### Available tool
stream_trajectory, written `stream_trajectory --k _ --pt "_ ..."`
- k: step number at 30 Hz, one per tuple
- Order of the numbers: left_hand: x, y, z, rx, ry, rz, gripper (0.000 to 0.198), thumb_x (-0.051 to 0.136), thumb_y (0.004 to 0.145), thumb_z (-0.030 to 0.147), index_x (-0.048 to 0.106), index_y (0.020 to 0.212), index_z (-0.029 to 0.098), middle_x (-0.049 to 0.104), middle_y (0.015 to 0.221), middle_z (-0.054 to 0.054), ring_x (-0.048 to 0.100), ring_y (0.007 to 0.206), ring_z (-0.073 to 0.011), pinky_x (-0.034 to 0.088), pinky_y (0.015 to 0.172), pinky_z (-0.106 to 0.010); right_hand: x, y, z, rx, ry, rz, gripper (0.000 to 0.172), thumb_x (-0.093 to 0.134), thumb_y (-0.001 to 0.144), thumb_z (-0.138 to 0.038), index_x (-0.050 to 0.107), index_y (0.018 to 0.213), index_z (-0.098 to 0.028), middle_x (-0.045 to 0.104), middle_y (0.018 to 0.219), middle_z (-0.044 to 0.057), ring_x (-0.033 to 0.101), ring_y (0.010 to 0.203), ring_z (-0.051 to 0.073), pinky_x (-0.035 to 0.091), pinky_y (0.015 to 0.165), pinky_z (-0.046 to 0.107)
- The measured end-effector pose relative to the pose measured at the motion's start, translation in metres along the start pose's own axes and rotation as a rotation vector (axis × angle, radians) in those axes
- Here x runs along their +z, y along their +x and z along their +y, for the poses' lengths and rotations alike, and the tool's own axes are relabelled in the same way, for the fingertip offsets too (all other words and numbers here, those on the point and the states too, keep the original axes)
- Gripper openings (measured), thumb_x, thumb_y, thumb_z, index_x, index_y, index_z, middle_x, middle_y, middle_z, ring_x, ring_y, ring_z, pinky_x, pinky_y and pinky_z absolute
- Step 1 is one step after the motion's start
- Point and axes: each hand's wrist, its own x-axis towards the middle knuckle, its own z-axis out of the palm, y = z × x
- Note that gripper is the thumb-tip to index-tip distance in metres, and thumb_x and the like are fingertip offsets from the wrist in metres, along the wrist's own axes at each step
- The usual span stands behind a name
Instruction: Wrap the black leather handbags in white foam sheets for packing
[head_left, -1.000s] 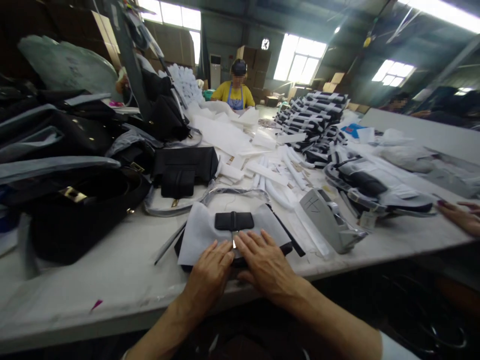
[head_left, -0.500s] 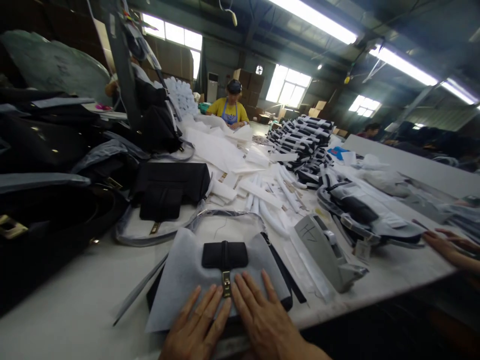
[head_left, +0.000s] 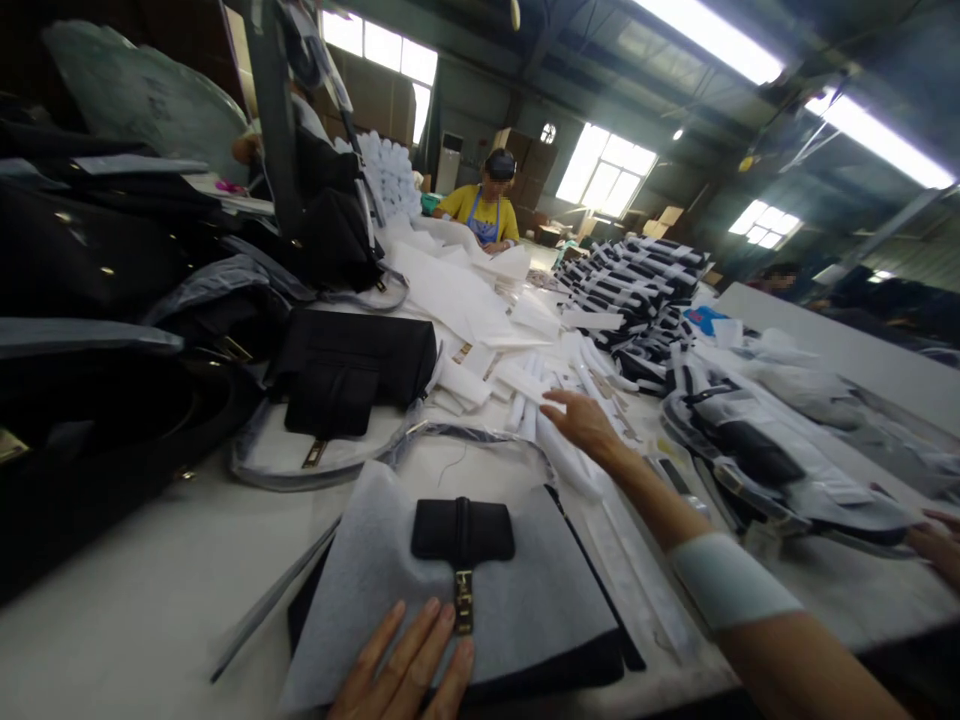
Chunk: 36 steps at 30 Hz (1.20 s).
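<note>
A black handbag [head_left: 463, 528] lies flat near the table's front edge, its front covered by a grey sheet of wrapping [head_left: 375, 570] with the black flap and gold clasp showing through. My left hand [head_left: 409, 665] rests flat on the sheet just below the clasp, fingers apart. My right hand [head_left: 581, 420] is stretched out over the table, open, fingers over a pile of white foam rolls [head_left: 559, 440] and touching or nearly touching them. It holds nothing.
Black handbags [head_left: 352, 370] pile up at left. A stack of striped wrapped items [head_left: 637, 280] stands at back right. A wrapped bag [head_left: 757, 450] lies at right, with another person's hand [head_left: 937, 545] at the right edge. A person in yellow [head_left: 487, 205] works at the far end.
My right hand has left the sheet on the bag and reached forward to the white foam rolls. My left hand stays on the sheet. The view has tilted slightly.
</note>
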Motion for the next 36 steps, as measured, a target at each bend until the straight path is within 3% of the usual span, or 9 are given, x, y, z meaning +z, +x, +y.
stream_trajectory --k 3,6,11,13,16,21,25,31,36 --pt "0.005 0.0 0.009 -0.081 -0.038 0.074 0.043 0.03 0.103 0.017 0.07 0.116 0.023 0.072 0.118 -0.004 0.059 0.125 -0.019 0.025 0.123 -0.046 0.03 0.03 0.021 0.103 -0.035 -0.019 0.061 0.065 0.087 -0.036 0.05 0.141 -0.012 0.049 0.146 0.02 0.046 0.135 0.031 0.035 0.111 0.045" --pt "0.008 -0.002 0.015 -0.126 -0.069 0.096 0.043 0.03 0.101 0.014 0.069 0.117 0.022 0.071 0.12 -0.005 0.056 0.128 -0.02 0.028 0.122 -0.046 0.051 0.043 0.033 0.198 -0.048 -0.083 0.066 0.068 0.085 -0.042 0.049 0.141 -0.012 0.052 0.142 0.022 0.052 0.129 0.031 0.04 0.105 0.043" --pt "-0.004 0.0 0.017 -0.164 -0.162 -0.003 0.045 0.029 0.1 0.011 0.064 0.127 0.019 0.066 0.13 -0.008 0.053 0.131 -0.0226 0.03 0.12 -0.046 0.039 0.038 0.036 0.284 -0.096 -0.028 0.059 0.057 0.091 -0.05 0.051 0.14 -0.019 0.059 0.134 0.019 0.055 0.122 0.035 0.042 0.101 0.052" --pt "-0.01 0.002 0.017 -0.178 -0.198 -0.035 0.045 0.029 0.099 0.011 0.061 0.131 0.018 0.064 0.134 -0.009 0.051 0.134 -0.023 0.031 0.119 -0.047 0.018 0.02 0.025 0.208 -0.096 0.093 0.057 0.053 0.093 -0.045 0.047 0.143 -0.019 0.058 0.134 0.018 0.053 0.124 0.035 0.04 0.103 0.053" --pt "-0.016 0.005 0.016 -0.194 -0.224 -0.071 0.046 0.03 0.098 0.009 0.057 0.134 0.017 0.062 0.136 -0.009 0.048 0.136 -0.023 0.033 0.118 -0.047 -0.017 -0.031 -0.01 -0.166 0.002 0.254 0.049 0.05 0.094 -0.032 0.05 0.142 -0.02 0.062 0.127 0.014 0.058 0.117 0.031 0.045 0.102 0.048" --pt "-0.024 0.008 0.014 -0.14 -0.188 -0.166 0.046 0.031 0.099 0.009 0.056 0.136 0.017 0.063 0.133 -0.011 0.056 0.127 -0.0235 0.042 0.109 -0.045 -0.028 -0.153 -0.082 -0.728 -0.015 0.031 0.059 0.041 0.088 -0.005 0.048 0.143 -0.023 0.055 0.14 0.009 0.054 0.125 0.024 0.048 0.105 0.039" --pt "-0.024 0.006 0.017 -0.18 -0.209 -0.194 0.042 0.034 0.1 0.013 0.056 0.136 0.018 0.071 0.115 -0.011 0.066 0.103 -0.0223 0.051 0.091 -0.04 0.003 -0.203 -0.1 -0.749 -0.176 -0.051 0.046 0.047 0.089 -0.006 0.056 0.133 -0.014 0.064 0.13 0.013 0.058 0.119 0.028 0.047 0.105 0.046" --pt "-0.026 0.003 0.019 -0.159 -0.215 -0.162 0.037 0.039 0.101 0.017 0.058 0.133 0.017 0.071 0.11 -0.012 0.065 0.104 -0.0219 0.05 0.094 -0.041 0.02 -0.209 -0.087 -0.727 -0.196 -0.108 0.046 0.056 0.094 -0.024 0.051 0.138 -0.013 0.058 0.139 0.014 0.056 0.123 0.029 0.044 0.106 0.049" --pt "-0.048 0.011 0.015 -0.068 -0.3 -0.015 0.029 0.043 0.101 0.015 0.062 0.123 0.013 0.071 0.114 -0.01 0.061 0.115 -0.0196 0.047 0.102 -0.037 0.029 -0.217 -0.087 -0.743 -0.191 -0.051 0.088 0.067 0.08 -0.065 0.046 0.142 -0.006 0.054 0.141 0.022 0.05 0.13 0.035 0.036 0.111 0.055"
